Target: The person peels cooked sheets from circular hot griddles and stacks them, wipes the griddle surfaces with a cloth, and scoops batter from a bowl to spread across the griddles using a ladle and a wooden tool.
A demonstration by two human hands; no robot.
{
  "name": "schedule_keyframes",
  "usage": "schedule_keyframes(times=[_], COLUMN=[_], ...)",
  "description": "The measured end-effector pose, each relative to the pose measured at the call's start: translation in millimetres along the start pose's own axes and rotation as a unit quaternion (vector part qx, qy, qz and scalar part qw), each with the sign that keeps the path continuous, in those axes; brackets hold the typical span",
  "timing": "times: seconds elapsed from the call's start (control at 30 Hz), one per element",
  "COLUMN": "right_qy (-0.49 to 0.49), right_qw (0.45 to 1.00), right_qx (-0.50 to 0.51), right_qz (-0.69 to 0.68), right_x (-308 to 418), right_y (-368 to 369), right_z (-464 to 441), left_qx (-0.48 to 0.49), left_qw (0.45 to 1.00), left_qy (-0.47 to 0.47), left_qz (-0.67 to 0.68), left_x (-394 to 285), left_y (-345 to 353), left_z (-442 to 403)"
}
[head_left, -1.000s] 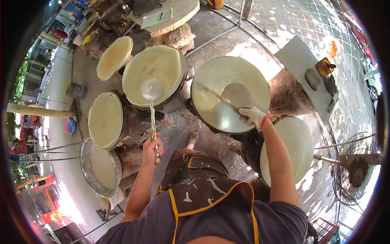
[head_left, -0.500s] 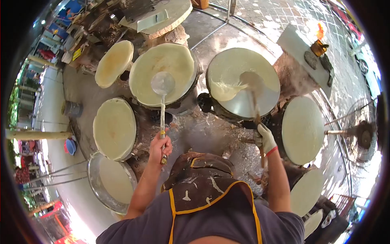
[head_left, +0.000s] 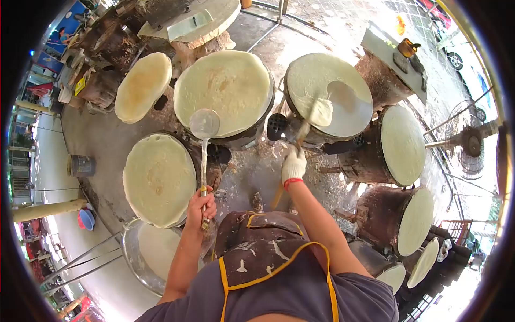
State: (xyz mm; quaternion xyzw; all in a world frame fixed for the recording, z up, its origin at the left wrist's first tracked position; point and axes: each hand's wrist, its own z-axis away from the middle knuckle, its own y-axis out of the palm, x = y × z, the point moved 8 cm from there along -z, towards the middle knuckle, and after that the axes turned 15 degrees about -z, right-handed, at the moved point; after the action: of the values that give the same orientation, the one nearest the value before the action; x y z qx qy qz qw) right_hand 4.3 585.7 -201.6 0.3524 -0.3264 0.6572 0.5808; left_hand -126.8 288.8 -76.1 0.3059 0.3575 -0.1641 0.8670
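Note:
My left hand (head_left: 201,208) is closed around the handle of a metal ladle (head_left: 205,124). The ladle's bowl hangs over the near edge of a round griddle carrying a pale, lightly browned flatbread (head_left: 222,88). In a white glove, my right hand (head_left: 293,165) grips a wooden-handled spreader (head_left: 303,132), whose shaft extends below the fist. Thick batter (head_left: 321,113) covers the spreader's far end, partly hiding its shape, over the right griddle (head_left: 350,124). Wet batter coats much of that griddle, leaving a shiny bare patch at the centre and right.
Further round griddles with pale sheets stand at left (head_left: 159,180) and right (head_left: 403,145). A large metal basin (head_left: 131,244) of pale batter is at lower left. A fan (head_left: 472,140) stands far right; a bucket (head_left: 81,165) is on the floor at left.
My right hand and the spreader have swung left and slightly up, carrying batter toward the griddle's near side. The ladle has dropped lower, closer to the left griddle's near edge. The view has shifted.

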Motion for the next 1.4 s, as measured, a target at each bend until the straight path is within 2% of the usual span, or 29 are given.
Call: schedule_keyframes(times=[0.03, 0.1, 0.13, 0.17, 0.23, 0.3, 0.33, 0.43, 0.47, 0.5, 0.53, 0.57, 0.63, 0.67, 0.7, 0.77, 0.87, 0.97, 1.03, 1.07, 1.1, 1.17, 1.27, 1.4], right_qy=[-0.078, -0.059, -0.079, 0.005, 0.039, -0.012, -0.027, -0.063, -0.043, -0.072, -0.030, 0.012, -0.102, -0.119, -0.022, -0.051, -0.083, -0.099, -0.186, -0.251, -0.077, -0.191, -0.193, -0.138], right_qw=[0.995, 0.994, 0.996, 1.000, 0.989, 0.995, 0.999, 0.995, 0.999, 0.997, 1.000, 1.000, 0.984, 0.967, 0.973, 0.984, 0.990, 0.986, 0.956, 0.919, 0.941, 0.931, 0.948, 0.908], right_qx=[0.061, 0.072, 0.025, -0.027, -0.093, -0.036, 0.018, 0.030, 0.010, -0.014, -0.009, -0.005, 0.127, 0.171, 0.209, 0.164, 0.104, 0.119, 0.191, 0.226, 0.213, 0.158, 0.136, 0.307], right_qz=[0.030, 0.052, 0.016, 0.000, -0.109, -0.092, -0.033, 0.073, 0.027, 0.009, -0.002, -0.013, 0.075, 0.144, 0.099, 0.051, 0.053, 0.060, 0.121, 0.205, 0.251, 0.268, 0.215, 0.251], right_x=[-4.8, -5.8, -15.3, 31.4, 34.3, 33.2, 25.7, -1.7, 23.0, 36.8, 35.9, 66.8, 33.8, 25.1, 15.8, -1.1, 57.5, 88.9, 80.6, 80.0, 78.4, 83.7, 159.2, 121.5], right_y=[8.6, -15.8, -36.7, -43.0, -49.3, -38.4, -34.4, -82.4, -91.4, -94.4, -98.0, -90.3, -79.5, -76.7, -81.2, -124.9, -185.0, -201.1, -203.5, -202.2, -220.0, -239.0, -228.8, -233.4], right_z=[-21.7, -51.0, -73.5, -26.7, -19.6, -16.6, -17.0, -57.8, -50.4, -60.5, -66.0, -34.0, -60.5, -46.9, -35.2, -66.8, -89.5, -139.1, -143.3, -126.3, -120.8, -168.8, -179.1, -138.7], left_qx=[0.000, 0.007, 0.012, 0.015, 0.021, 0.023, 0.024, 0.062, 0.063, 0.063, 0.062, 0.055, 0.038, 0.043, 0.046, 0.051, 0.053, 0.087, 0.131, 0.129, 0.128, 0.135, 0.137, 0.124], left_qw=[1.000, 1.000, 1.000, 1.000, 1.000, 1.000, 0.999, 0.998, 0.998, 0.998, 0.998, 0.998, 0.999, 0.998, 0.998, 0.997, 0.997, 0.994, 0.988, 0.989, 0.989, 0.988, 0.987, 0.989], left_qy=[-0.005, -0.009, -0.008, -0.005, -0.007, -0.018, -0.024, -0.022, -0.018, -0.016, -0.014, -0.018, -0.026, -0.028, -0.029, -0.026, -0.017, -0.008, -0.003, -0.005, -0.007, -0.006, -0.015, -0.007], left_qz=[0.002, 0.008, 0.010, 0.007, -0.003, 0.006, 0.010, 0.023, 0.021, 0.019, 0.017, 0.017, 0.019, 0.028, 0.038, 0.045, 0.045, 0.060, 0.077, 0.076, 0.075, 0.074, 0.078, 0.080], left_x=[-0.2, -1.0, -2.1, -3.4, -1.0, 2.7, 5.3, 11.9, 12.6, 14.2, 16.6, 20.5, 30.1, 34.7, 39.8, 47.5, 59.5, 70.9, 80.9, 84.9, 90.8, 93.8, 103.8, 102.7], left_y=[-2.1, -2.8, -2.3, -1.3, 1.5, 9.3, 12.1, 22.9, 27.9, 32.6, 37.7, 42.3, 52.7, 60.2, 67.5, 85.6, 119.7, 167.3, 196.3, 209.8, 225.2, 254.4, 279.2, 293.1], left_z=[0.4, 5.0, 5.2, 4.4, 7.8, 5.6, 5.8, 6.3, 7.0, 10.4, 12.8, 12.8, 11.9, 10.6, 9.1, 6.4, 7.4, 2.4, -2.9, -2.3, -1.0, -5.7, -0.7, -8.5])
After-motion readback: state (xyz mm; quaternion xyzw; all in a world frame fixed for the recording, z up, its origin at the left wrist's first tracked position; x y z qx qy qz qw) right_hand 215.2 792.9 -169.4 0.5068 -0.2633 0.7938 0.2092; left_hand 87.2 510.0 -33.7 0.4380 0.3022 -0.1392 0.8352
